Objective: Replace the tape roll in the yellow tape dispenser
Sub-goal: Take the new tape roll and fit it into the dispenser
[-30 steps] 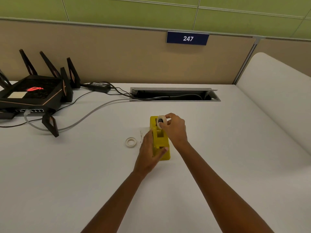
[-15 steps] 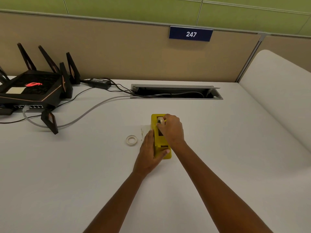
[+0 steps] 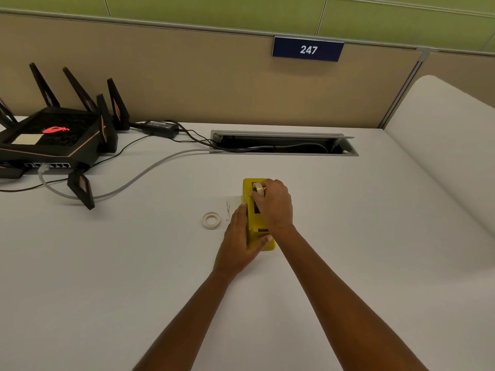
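Note:
The yellow tape dispenser (image 3: 253,226) stands on the white desk, its long side running away from me. My left hand (image 3: 238,242) wraps its near left side, thumb across the front end. My right hand (image 3: 274,206) lies over the top of the dispenser, fingers pinching a white tape roll (image 3: 258,188) that sits down in the far end of the body. A second, thin tape ring (image 3: 211,219) lies flat on the desk just left of my left hand.
A black router with antennas (image 3: 53,137) and its cables occupy the far left. A grey cable (image 3: 150,167) runs to an open cable slot (image 3: 284,144) in the desk behind the dispenser. A tan partition (image 3: 214,81) closes the back; a white padded edge (image 3: 442,145) rises at right.
My right hand has lowered the tape roll from above the dispenser's far end down into the body. My left hand keeps its grip on the dispenser.

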The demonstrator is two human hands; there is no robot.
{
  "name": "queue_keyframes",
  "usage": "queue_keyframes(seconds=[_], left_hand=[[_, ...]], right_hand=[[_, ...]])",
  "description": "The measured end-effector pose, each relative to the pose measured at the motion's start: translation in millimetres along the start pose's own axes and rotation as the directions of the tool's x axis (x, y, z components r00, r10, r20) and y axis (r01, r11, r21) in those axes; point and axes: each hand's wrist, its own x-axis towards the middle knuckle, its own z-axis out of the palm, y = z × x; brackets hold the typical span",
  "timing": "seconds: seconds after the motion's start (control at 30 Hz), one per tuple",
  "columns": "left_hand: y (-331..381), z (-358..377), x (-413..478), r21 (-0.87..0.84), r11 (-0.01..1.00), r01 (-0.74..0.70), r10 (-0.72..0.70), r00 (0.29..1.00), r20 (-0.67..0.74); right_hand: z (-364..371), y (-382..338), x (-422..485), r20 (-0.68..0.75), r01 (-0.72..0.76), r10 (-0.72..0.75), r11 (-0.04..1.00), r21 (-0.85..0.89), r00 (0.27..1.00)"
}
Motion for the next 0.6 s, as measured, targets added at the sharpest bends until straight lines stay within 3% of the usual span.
queue_keyframes(seconds=[0.27,0.6], left_hand=[[0.7,-0.1,-0.8,0.015,1.000,-0.001,0.000,1.000,0.005],[0.3,-0.1,-1.0,0.026,1.000,0.009,-0.009,1.000,0.007]], right_hand=[[8.1,6.7,-5.7,-0.020,-0.051,0.053,0.996,0.067,0.998],[6.2,14.2,-7.5,0.016,0.077,-0.077,0.997,-0.004,0.997]])
